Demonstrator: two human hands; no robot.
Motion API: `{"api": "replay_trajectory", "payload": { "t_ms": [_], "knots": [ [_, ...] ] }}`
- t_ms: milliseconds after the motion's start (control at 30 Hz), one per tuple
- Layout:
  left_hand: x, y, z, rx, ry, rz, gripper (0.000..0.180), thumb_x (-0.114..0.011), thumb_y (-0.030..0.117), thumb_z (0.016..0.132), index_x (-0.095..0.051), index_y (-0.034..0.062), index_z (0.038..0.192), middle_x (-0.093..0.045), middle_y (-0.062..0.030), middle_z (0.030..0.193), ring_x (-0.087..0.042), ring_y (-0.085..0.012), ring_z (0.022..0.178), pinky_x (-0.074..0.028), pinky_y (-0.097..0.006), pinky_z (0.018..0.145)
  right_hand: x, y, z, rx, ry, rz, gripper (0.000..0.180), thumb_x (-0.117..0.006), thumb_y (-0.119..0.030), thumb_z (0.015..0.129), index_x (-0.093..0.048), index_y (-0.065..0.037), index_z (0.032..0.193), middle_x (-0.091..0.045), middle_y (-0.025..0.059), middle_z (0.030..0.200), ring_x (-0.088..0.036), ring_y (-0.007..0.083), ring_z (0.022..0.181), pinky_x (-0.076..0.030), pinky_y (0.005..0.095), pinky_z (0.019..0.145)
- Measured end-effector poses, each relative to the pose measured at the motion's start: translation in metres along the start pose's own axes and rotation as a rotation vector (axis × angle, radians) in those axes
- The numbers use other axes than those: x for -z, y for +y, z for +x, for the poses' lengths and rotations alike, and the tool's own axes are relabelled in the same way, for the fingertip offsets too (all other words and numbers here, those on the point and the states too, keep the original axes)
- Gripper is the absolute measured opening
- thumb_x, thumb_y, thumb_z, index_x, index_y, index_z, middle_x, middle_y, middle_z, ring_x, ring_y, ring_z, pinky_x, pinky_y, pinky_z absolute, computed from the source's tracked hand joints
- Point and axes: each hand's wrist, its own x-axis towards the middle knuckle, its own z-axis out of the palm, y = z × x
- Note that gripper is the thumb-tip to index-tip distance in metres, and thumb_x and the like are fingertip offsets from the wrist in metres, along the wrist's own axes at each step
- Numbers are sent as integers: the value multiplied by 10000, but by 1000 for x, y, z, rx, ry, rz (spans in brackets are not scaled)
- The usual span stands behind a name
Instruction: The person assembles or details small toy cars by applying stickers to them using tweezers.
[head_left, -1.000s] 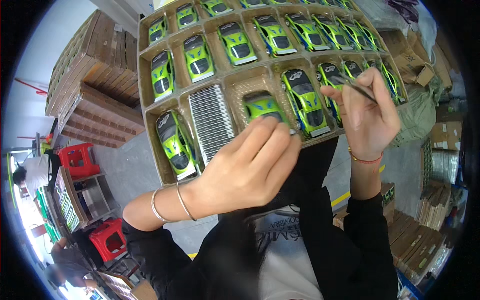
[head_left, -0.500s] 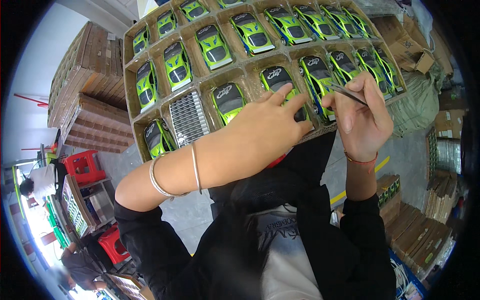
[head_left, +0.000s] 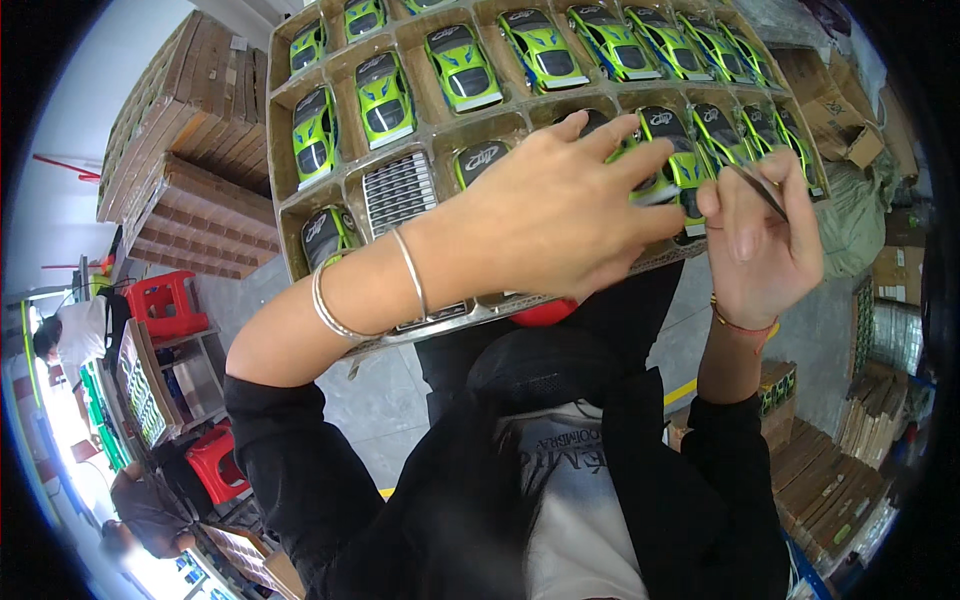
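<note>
My left hand [head_left: 570,205] reaches across a brown compartment tray [head_left: 350,190] of green toy cars, its fingers apart over a toy car [head_left: 655,188] in the nearest row. That hand covers much of the car, and whether the fingers press on it is hard to see. Thin dark tweezers [head_left: 768,196] are pinched in my right hand [head_left: 765,245]. Their tip is near another green toy car [head_left: 715,135] to the right. A sheet of black and white strips [head_left: 398,192] lies in a compartment left of my left hand.
Stacked brown cartons [head_left: 195,130] stand at the left, with red stools [head_left: 165,305] nearby. Two other people are at work benches far left. An opened carton [head_left: 835,110] and a green plastic sack [head_left: 850,220] lie right of the tray. More cartons [head_left: 830,490] are stacked lower right.
In the view, the tray has shifted up and right. Both hands have moved right, my left hand staying over the same car. The tweezers remain in my right hand.
</note>
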Motion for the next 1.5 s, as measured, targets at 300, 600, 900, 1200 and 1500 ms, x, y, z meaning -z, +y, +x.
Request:
{"api": "replay_trajectory", "payload": {
  "t_ms": [300,600,900,1200,1500],
  "knots": [
    [72,-5,-61,402,564,-266,595,-681,23,889,-385,-50,1400,-650,-264,1142,-672,-300,1041,-563,-347,904,-46,32,-7,-110,-257,-218,390,-424,-321,1039,-594,27,994,-624,84,740,-591,119,620,-488,279,591],
    [90,50,-132,630,456,-405,619,-644,-35,877,-332,-62,1410,-524,-366,1308,-553,-368,1244,-435,-424,1058,-89,71,-8,-529,-193,-623,317,-616,-246,968,-657,7,783,-635,16,644,-531,28,560,-388,210,500],
    [89,47,-135,636,461,-398,623,-635,-40,879,-318,-74,1414,-528,-370,1300,-561,-354,1235,-423,-416,1062,-93,77,-6,-576,-162,-594,283,-610,-218,976,-652,18,826,-648,40,663,-594,51,590,-459,205,534],
    [90,46,-134,610,446,-385,625,-606,-91,860,-311,-86,1412,-530,-383,1284,-565,-366,1229,-425,-424,1060,-92,79,-7,-569,-168,-582,277,-596,-195,983,-641,20,815,-647,40,668,-588,44,589,-452,197,528],
    [89,46,-136,606,428,-382,632,-606,-108,856,-309,-85,1414,-531,-376,1290,-564,-358,1234,-426,-419,1060,-91,79,-9,-539,-171,-590,264,-589,-173,983,-636,22,812,-646,42,670,-574,41,571,-442,192,516]
  ]
}}
